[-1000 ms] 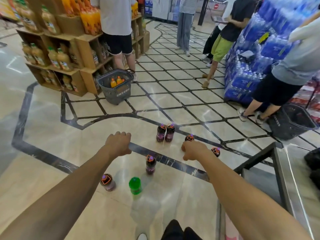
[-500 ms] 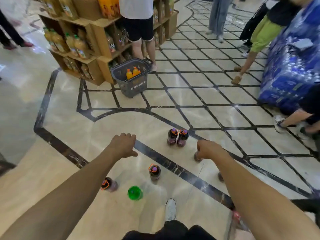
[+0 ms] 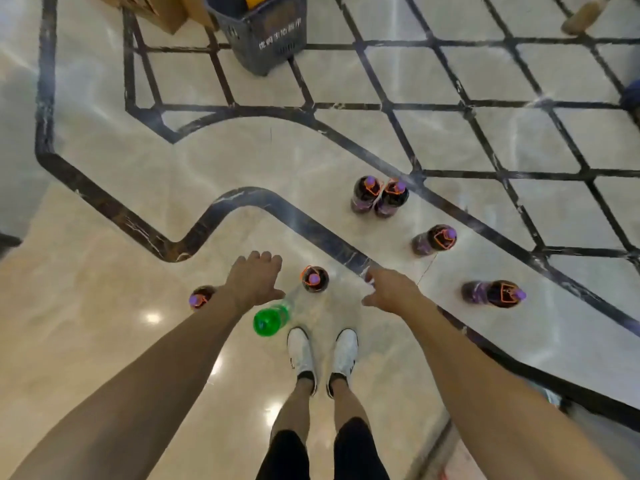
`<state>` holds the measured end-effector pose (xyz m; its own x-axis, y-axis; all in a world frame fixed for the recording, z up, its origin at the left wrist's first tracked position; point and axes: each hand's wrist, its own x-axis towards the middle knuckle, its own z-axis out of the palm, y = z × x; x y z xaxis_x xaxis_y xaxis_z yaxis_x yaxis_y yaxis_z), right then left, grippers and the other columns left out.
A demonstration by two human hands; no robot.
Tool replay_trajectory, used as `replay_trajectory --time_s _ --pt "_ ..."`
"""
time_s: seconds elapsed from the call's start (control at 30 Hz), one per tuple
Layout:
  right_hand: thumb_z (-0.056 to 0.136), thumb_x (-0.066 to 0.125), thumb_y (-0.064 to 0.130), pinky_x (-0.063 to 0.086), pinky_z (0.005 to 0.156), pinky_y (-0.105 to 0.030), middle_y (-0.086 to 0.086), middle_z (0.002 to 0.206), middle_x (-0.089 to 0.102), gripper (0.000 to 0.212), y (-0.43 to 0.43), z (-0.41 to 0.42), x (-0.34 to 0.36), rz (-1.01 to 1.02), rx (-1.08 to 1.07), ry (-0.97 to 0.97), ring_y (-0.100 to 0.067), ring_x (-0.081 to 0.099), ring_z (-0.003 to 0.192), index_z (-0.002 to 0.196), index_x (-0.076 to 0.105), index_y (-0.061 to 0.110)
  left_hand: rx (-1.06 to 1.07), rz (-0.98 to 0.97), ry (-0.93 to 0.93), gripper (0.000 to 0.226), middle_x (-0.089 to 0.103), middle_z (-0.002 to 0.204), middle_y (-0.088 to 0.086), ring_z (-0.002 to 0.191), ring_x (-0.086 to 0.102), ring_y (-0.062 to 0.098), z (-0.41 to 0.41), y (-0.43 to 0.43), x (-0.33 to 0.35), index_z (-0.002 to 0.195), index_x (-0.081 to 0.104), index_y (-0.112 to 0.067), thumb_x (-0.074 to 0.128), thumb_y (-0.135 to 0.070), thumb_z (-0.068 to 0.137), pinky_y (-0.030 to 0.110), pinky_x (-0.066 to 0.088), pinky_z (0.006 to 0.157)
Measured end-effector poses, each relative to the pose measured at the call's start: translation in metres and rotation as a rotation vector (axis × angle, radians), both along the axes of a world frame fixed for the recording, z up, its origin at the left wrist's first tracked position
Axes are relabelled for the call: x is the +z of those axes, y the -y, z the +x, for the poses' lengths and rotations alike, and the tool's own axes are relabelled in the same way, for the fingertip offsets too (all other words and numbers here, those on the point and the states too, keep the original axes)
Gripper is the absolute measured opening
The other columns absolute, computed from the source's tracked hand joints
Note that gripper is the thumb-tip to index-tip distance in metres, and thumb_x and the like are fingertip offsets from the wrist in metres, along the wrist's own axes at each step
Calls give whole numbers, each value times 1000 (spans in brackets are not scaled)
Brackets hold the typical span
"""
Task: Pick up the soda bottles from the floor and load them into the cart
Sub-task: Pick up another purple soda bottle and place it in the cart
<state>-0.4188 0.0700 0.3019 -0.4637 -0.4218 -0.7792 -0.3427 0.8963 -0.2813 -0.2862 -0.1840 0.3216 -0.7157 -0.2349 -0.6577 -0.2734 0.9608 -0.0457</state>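
Several dark soda bottles with purple caps stand on the marble floor. One (image 3: 314,279) stands between my hands, just beyond my shoes. A pair (image 3: 379,196) stands further off, one (image 3: 436,239) to the right of it and one (image 3: 493,294) at far right. Another (image 3: 199,298) is partly hidden behind my left wrist. A clear bottle with a green cap (image 3: 272,317) stands below my left hand (image 3: 254,278), which is open and holds nothing. My right hand (image 3: 389,289) is also open and empty. Only a dark edge of the cart (image 3: 588,415) shows at lower right.
A grey shopping basket (image 3: 266,32) with orange bottles stands at the top, beside a cardboard display (image 3: 166,8). My white shoes (image 3: 322,351) stand just behind the bottles. Another person's foot (image 3: 585,12) shows at top right.
The view has tilted down and moved in over the bottles. Both hands have lowered towards the floor and opened their fingers, the left over the green-capped bottle.
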Motion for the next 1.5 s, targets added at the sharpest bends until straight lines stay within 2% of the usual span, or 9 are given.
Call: replay_trajectory --time_s 0.2,0.43,0.6,0.7,0.83,1.03,1.2,1.37,1.5 --pt "89 79 36 55 96 -40 -8 136 60 60 15 11 -164 -16 -28 53 -28 63 118 140 51 22 11 92 -40 74 50 134 5 123 50 29 -4 -3 -178 139 46 -22 71 -61 81 44 47 92" --pt "85 84 38 52 99 -44 -8 136 59 66 27 14 -338 -107 -53 85 -28 59 122 141 52 24 -3 348 -129 106 33 161 6 142 38 32 -1 -12 -373 156 32 -23 83 -59 70 49 48 100" --pt "82 86 38 50 101 -44 -7 139 56 76 30 12 -430 -178 -82 119 -26 56 126 146 48 25 109 639 -217 86 37 155 -2 135 44 25 -11 -7 -457 145 46 -33 86 -50 71 46 51 100" --pt "79 88 40 49 101 -42 -4 142 55 85 37 15 -468 -214 -114 138 -23 55 127 150 43 27 165 771 -300 73 46 139 -12 119 54 11 -19 5 -471 132 52 -39 82 -50 66 36 53 93" --pt "73 93 40 47 104 -39 3 152 51 100 57 13 -512 -305 -187 185 -19 52 134 155 36 33 337 959 -310 72 50 128 -24 123 54 7 -27 37 -481 126 56 -37 86 -42 61 28 48 101" --pt "61 99 41 47 110 -38 13 146 54 110 93 25 -569 -434 -267 217 -11 53 131 153 39 40 703 1086 -305 74 66 126 -5 116 66 18 -21 84 -505 127 60 -28 91 -28 60 37 61 89" --pt "53 96 53 58 97 -40 18 125 60 97 130 29 -604 -509 -220 113 -9 61 115 135 46 44 921 1062 -394 70 70 121 -2 107 70 21 -16 104 -516 119 66 -30 90 -37 54 39 63 71" --pt "58 92 49 61 88 -34 14 108 64 78 137 33 -583 -512 -132 58 -10 64 99 124 53 34 940 1048 -335 66 71 117 -6 104 71 17 -10 109 -494 119 66 -35 90 -32 58 53 63 75" --pt "57 92 49 61 82 -32 14 106 64 76 119 39 -508 -511 -125 56 -8 64 95 121 55 32 963 1094 -326 64 71 117 -3 103 72 19 1 98 -428 124 65 -27 88 -20 64 54 60 76"
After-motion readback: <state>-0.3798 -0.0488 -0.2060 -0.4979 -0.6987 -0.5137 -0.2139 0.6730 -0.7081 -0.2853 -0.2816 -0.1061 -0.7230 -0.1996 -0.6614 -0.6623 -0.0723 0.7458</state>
